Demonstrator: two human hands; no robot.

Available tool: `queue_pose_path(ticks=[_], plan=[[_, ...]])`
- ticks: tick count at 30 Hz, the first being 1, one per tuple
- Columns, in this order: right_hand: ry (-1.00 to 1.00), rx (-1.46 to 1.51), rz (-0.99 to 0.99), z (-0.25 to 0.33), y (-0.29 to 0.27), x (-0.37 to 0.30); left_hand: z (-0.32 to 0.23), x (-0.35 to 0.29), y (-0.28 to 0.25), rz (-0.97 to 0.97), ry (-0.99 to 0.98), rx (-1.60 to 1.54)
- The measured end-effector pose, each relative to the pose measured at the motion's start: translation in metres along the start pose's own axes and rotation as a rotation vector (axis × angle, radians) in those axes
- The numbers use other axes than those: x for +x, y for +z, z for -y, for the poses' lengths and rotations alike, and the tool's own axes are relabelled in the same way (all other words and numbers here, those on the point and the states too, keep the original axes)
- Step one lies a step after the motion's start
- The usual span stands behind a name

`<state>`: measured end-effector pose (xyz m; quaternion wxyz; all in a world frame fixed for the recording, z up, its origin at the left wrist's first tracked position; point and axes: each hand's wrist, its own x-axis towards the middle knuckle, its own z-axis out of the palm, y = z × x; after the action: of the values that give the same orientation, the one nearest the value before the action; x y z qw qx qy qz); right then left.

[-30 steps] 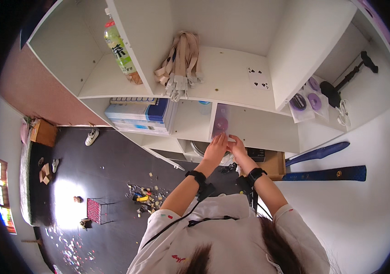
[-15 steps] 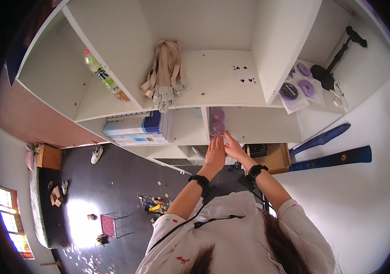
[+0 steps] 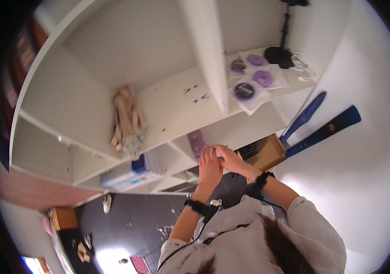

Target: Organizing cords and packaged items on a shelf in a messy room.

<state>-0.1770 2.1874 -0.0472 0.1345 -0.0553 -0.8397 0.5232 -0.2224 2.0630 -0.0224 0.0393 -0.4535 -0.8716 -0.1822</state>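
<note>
My left hand (image 3: 210,168) and my right hand (image 3: 231,160) meet in front of the lower shelf. The left fingers are stretched out and slightly apart, pointing at the shelf. My right fingers bend toward the left fingertips. A small pale patch shows between the hands, too blurred to name. Just beyond the fingertips, purple round pieces (image 3: 196,140) stand in a narrow lower compartment, partly hidden by the hands. Both wrists wear black straps with cables.
White shelving (image 3: 176,114) holds beige lanyards (image 3: 126,118), a playing card (image 3: 197,95), bagged purple discs (image 3: 262,79), a black stand (image 3: 279,57) and stacked books (image 3: 133,173). A cardboard box (image 3: 265,153) and blue long sleeves (image 3: 325,131) are at right. A shoe (image 3: 107,203) lies on the dark floor.
The view has turned and shifted, so the shelving looks tilted. Both hands have drawn slightly back from the purple pieces, and my right fingers have come across to the left fingertips.
</note>
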Motion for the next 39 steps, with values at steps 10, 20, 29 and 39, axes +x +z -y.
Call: queue_pose_path(ticks=[10, 20, 29, 39], plan=[[-0.186, -0.111, -0.506, 0.132, -0.147, -0.056, -0.116, 0.069, -0.124, -0.266, 0.488, -0.273], [-0.367, -0.51, -0.691, 0.123, -0.205, -0.024, -0.142, 0.127, -0.128, -0.361, 0.419, 0.012], [-0.281, -0.664, -0.499, 0.117, -0.237, 0.004, -0.128, 0.13, -0.132, -0.357, 0.384, 0.099], [-0.316, -0.703, -0.552, 0.113, -0.259, -0.009, -0.148, 0.15, -0.154, -0.572, 0.428, -0.028]])
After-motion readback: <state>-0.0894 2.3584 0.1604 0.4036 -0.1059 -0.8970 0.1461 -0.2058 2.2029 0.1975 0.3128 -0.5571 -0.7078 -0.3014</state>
